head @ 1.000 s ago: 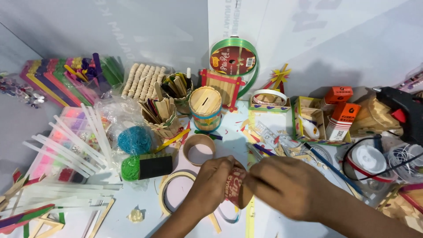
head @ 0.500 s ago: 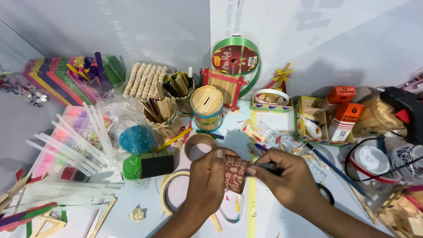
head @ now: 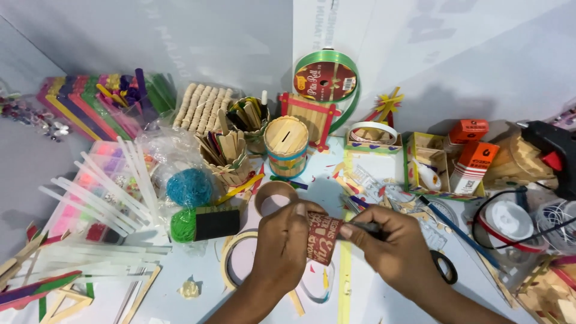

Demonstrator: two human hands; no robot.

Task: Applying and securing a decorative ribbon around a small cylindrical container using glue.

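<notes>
Left hand [head: 287, 243] pinches a small red patterned card [head: 324, 237] by its left edge; right hand [head: 393, 249] grips a dark pen-like tool [head: 366, 228], tip at the card's right edge. Since half a second ago, the hands have parted slightly and the card shows fuller. Card hovers over the white table [head: 198, 273]. Behind it: brown tape roll [head: 275, 197], then stick-built money box [head: 286, 146], green ribbon spool [head: 326, 81] farthest.
</notes>
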